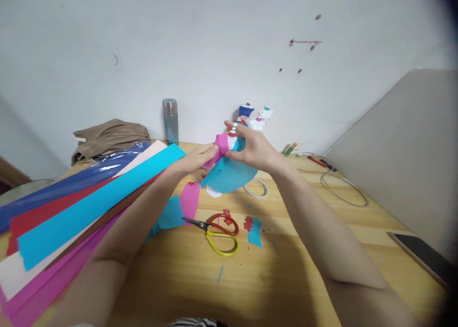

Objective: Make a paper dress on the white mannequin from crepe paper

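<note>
My right hand (255, 148) is closed around a small white bottle-like figure (232, 141) with a red band and a white knobbed tip. A sheet of blue felt-like material (232, 175) wraps it and flares out below. On the other side, my left hand (200, 157) pinches a pink piece (221, 144) against the figure, thumb on top. The hands hide the figure's lower part. Below them on the table lie scissors (207, 226) with one red and one yellow handle, blades spread a little, pointing left.
Similar figures (246, 111) stand by the wall. Rolled coloured sheets (100, 200) cover the left side. A flask (171, 121), brown cloth (110, 136), tape roll (265, 188), red flower cutouts (248, 223), blue scrap (255, 234), cable (343, 200) and phone (422, 255) lie around.
</note>
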{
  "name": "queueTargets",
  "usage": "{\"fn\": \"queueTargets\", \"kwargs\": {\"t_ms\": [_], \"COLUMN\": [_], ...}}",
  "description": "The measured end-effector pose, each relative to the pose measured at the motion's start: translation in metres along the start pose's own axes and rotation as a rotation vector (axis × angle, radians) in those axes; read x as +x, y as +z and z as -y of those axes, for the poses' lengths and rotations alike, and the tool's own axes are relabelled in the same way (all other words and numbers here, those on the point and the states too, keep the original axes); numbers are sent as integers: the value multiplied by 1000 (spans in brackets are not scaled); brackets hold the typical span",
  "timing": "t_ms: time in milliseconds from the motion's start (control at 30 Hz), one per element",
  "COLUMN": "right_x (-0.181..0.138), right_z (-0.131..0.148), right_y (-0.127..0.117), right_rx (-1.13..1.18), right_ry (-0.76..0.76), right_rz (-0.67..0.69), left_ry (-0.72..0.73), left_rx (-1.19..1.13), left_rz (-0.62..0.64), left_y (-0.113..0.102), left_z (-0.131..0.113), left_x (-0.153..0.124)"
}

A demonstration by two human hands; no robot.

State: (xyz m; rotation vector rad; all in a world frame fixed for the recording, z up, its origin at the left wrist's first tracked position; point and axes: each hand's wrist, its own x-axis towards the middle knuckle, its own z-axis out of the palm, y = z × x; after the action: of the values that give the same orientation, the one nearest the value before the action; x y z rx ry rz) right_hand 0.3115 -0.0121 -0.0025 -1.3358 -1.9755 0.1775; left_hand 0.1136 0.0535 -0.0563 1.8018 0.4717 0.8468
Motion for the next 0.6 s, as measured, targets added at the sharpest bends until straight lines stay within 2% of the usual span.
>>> {"fn": "queueTargets", "kwargs": {"t_ms": [167, 333, 467, 600], "right_x": [1, 3, 3, 4], "right_z": [1, 0, -1, 0], "right_y": [-1, -2, -3, -3], "right_rx": [-11, -13, -9, -6], "right_ry": [-5, 6, 5, 15], "right_rz": [2, 17, 19, 34], "left_ry": [8, -7, -40, -42], "left_rx": [48, 31, -27, -47], "left_rz": [96, 133, 123, 49], "left_y": [9, 7, 8, 12], "left_z": [7, 3, 4, 13], "left_x": [0, 2, 4, 8]}}
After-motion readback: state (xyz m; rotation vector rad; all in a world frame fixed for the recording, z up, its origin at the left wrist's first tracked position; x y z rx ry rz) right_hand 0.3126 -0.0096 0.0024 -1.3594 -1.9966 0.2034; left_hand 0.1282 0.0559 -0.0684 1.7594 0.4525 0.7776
